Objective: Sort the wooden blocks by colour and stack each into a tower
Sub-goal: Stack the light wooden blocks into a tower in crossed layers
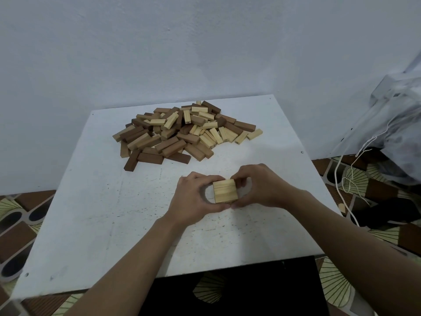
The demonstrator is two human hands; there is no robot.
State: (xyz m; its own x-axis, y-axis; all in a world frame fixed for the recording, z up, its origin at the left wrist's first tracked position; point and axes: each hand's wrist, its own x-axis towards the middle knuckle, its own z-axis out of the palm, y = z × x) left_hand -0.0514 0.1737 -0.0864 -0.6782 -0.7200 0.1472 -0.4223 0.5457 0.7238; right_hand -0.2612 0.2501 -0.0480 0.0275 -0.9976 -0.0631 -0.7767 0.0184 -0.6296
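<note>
Head view: the left grip (196,197) and the right grip (262,188) close from either side on a small set of pale blocks (225,191) resting on the bench (114,213). The blocks lie side by side with their long edges touching, so their tops make one roughly square face. Whether another layer lies under them cannot be told.

The left grip curls round the set's left side, with fingertips on the far left corner and the thumb along the near edge. A gap of bench shows between its palm and the wood. The right grip pinches the right side, its fingers bent over the far right corner and its thumb at the near edge. The two thumbs meet there.

Farther back on the bench, well apart from both grips, lies a loose pile (182,131) of blocks. It mixes pale, mid-brown and dark brown pieces, jumbled at many angles. The pale ones gather mostly on its right, the dark ones mostly on its left and near edge.

A plain light wall (159,53) rises behind the bench, and a patterned tiled floor (20,226) spreads round it. At the right a translucent bag (396,124) slumps, trailing a white cord (341,174).
</note>
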